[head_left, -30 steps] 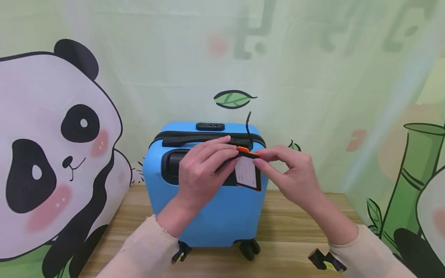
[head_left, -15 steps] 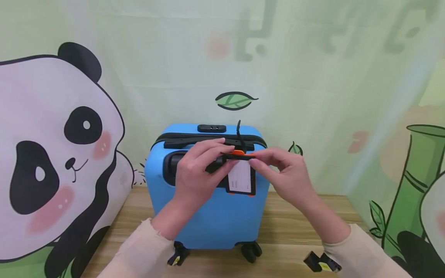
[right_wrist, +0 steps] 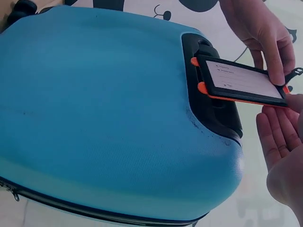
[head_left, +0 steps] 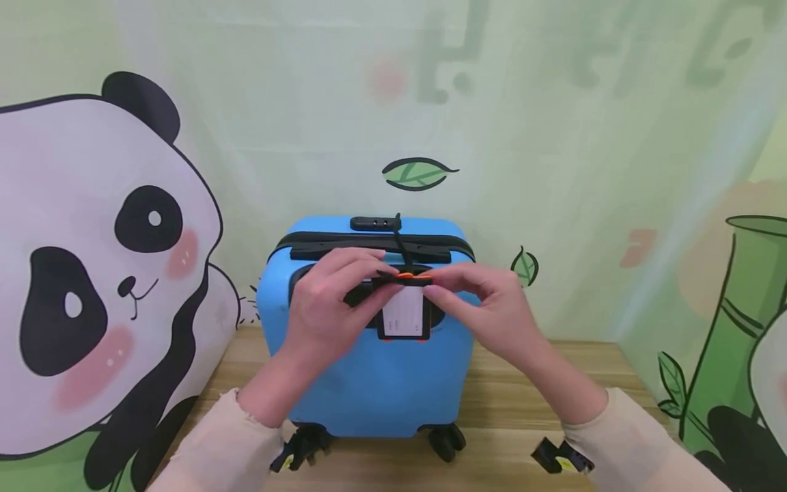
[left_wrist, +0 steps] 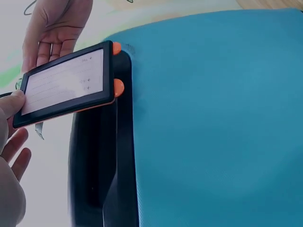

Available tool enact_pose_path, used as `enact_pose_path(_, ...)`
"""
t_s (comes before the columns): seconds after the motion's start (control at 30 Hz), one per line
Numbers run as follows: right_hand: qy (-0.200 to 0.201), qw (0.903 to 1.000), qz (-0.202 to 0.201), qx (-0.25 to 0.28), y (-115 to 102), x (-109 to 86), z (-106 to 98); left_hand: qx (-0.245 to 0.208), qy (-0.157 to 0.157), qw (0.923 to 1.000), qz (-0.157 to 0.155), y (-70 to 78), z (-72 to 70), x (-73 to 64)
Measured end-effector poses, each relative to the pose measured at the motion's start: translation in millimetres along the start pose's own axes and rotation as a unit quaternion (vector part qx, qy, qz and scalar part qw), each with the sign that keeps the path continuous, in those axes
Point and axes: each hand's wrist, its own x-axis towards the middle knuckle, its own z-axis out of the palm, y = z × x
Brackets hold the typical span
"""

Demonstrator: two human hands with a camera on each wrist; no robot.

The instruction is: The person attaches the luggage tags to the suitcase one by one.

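Note:
A luggage tag [head_left: 402, 313] with a black frame, an orange back and a white lined card hangs down between both hands in the head view. My left hand [head_left: 328, 301] pinches its top left end between thumb and fingers. At the top right end, my right hand [head_left: 486, 301] pinches it the same way. A black strap [head_left: 402, 247] sticks up from the tag's top. Behind it stands a blue suitcase [head_left: 381, 389], upright on wheels. Two orange tabs show on the tag's lower end in the left wrist view, close over the suitcase's black handle recess [left_wrist: 92, 161].
The suitcase rests on a wood-grain surface [head_left: 522, 389]. On its top are a black carry handle [head_left: 320, 252] and a combination lock [head_left: 369, 223]. A cloth backdrop [head_left: 553, 171] with pandas and bamboo stands behind and at the sides.
Both hands have moved left with the luggage tag, which has turned from a slant to face me squarely. Its strap has swung left, now in front of the lock's right end.

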Motion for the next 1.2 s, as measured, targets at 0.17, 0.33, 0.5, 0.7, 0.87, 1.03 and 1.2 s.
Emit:
enact_pose_path(0.17, -0.004, 0.9989, -0.034, -0.032, 0.4, 8.1, -2.3, 0.013, -0.004, 0.9997, 0.018, -3.9, -6.4, -3.9)
enact_pose_path(0.33, -0.006, 0.9922, -0.079, -0.096, -1.6, 26.0, -5.5, 0.017, -0.012, 0.9994, 0.026, -8.9, -11.1, -8.5)
enact_pose_path(0.5, -0.046, 0.9804, -0.09, -0.169, -5.3, 50.9, -1.1, 0.016, -0.017, 0.9987, 0.046, -14.0, -13.3, -13.2)
enact_pose_path(0.7, -0.111, 0.9607, -0.071, -0.244, -3.8, 73.3, 11.7, 0.02, -0.03, 0.9977, 0.057, -16.4, -14.6, -17.3)
enact_pose_path(0.87, -0.134, 0.956, -0.048, -0.256, 0.5, 81.5, 19.0, 0.013, -0.035, 0.9979, 0.053, -18.3, -16.7, -20.2)
enact_pose_path(1.03, -0.158, 0.9524, -0.012, -0.26, 4.1, 82.1, 20.5, 0.012, -0.037, 0.9978, 0.054, -18.1, -18.8, -20.1)
enact_pose_path(1.2, -0.173, 0.9518, 0.01, -0.253, 7.3, 80.7, 21.6, 0.012, -0.035, 0.9978, 0.055, -17.9, -21.8, -20.0)
